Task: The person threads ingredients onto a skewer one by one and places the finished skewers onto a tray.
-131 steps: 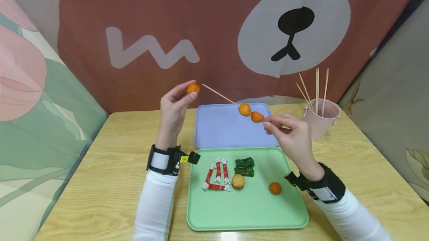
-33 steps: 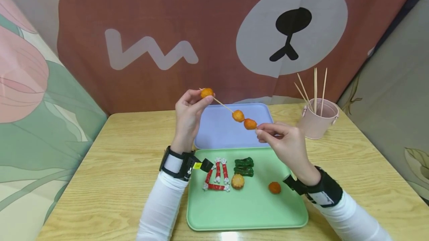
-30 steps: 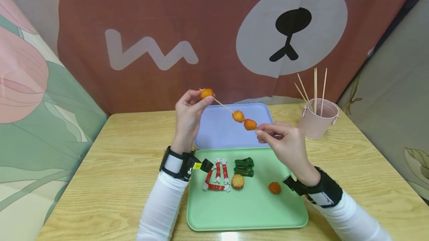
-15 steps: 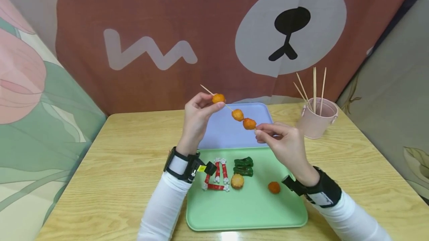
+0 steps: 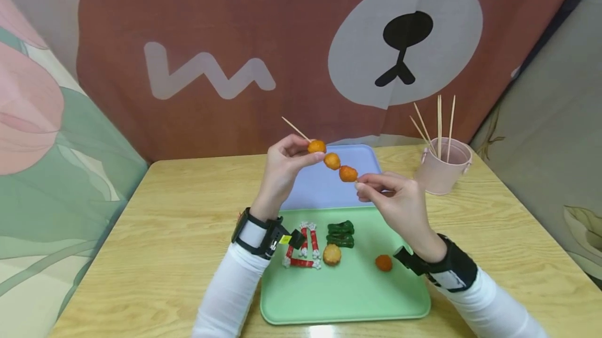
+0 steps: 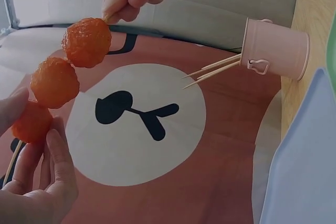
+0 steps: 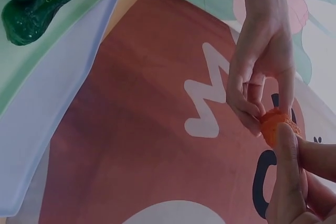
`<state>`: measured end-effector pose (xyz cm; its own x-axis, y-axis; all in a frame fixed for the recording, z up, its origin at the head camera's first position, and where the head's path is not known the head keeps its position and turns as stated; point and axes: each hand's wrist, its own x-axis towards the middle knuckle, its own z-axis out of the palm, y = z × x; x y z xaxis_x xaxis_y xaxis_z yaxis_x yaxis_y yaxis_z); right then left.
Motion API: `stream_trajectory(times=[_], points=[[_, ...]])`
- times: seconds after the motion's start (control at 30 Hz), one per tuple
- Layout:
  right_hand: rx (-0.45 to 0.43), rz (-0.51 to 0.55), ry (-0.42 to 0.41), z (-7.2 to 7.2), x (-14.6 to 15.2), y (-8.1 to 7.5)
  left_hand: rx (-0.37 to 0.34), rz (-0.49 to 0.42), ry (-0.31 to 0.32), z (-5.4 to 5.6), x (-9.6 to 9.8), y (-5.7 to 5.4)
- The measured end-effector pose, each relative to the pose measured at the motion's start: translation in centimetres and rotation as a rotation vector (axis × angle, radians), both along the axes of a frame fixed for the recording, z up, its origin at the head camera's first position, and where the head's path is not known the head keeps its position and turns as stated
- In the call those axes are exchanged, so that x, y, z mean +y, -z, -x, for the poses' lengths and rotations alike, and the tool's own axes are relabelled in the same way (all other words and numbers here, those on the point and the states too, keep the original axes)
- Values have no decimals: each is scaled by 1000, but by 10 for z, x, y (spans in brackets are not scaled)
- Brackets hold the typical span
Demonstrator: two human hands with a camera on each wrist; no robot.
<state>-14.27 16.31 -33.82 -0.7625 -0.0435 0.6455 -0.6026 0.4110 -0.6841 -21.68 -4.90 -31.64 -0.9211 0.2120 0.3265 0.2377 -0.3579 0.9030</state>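
A pale wood-grain table (image 5: 188, 212) stands before a brown backdrop (image 5: 301, 66) printed with a cartoon muzzle and a white zigzag, with leaf-patterned cloth (image 5: 47, 233) on the left. A green tray (image 5: 348, 296) lies near and a blue tray (image 5: 310, 189) far; to their right stands a pink bucket (image 5: 439, 177) of thin sticks (image 5: 439, 124). The green tray carries red-and-white pieces (image 5: 302, 263) on the left, dark green pieces (image 5: 340, 234) toward the far edge, a yellowish round piece (image 5: 332, 255) and, farther right, one orange ball (image 5: 383, 263). The skewer (image 5: 295, 128) is held in the air between the hands, slanting down to the right, its three glossy, lumpy orange balls (image 5: 332, 161) sitting close together and its upper end bare. The left hand (image 5: 284, 168) pinches the uppermost ball between thumb and fingers; the right hand (image 5: 404, 197) pinches the stick just beside the lowest. Half a second ago a stretch of stick showed between the upper two balls; the left hand and its ball have since slid down right, closing that gap, while the lower pair has kept its place on the stick.
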Motion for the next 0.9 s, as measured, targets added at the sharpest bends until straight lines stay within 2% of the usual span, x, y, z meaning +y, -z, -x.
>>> stream_trajectory(times=[0.13,0.3,0.47,0.77,0.9], points=[[-17,-9,-6,-1,-1,-1,5,1,5,0,1,1],[-88,-17,10,-4,-1,-3,-3,9,-5,1,1,3],[-135,-68,25,-5,0,-5,-18,15,-5,0,1,4],[-156,-97,13,-4,0,-4,-23,19,1,0,2,4],[-146,-60,2,-1,1,-3,-17,19,4,0,5,3]])
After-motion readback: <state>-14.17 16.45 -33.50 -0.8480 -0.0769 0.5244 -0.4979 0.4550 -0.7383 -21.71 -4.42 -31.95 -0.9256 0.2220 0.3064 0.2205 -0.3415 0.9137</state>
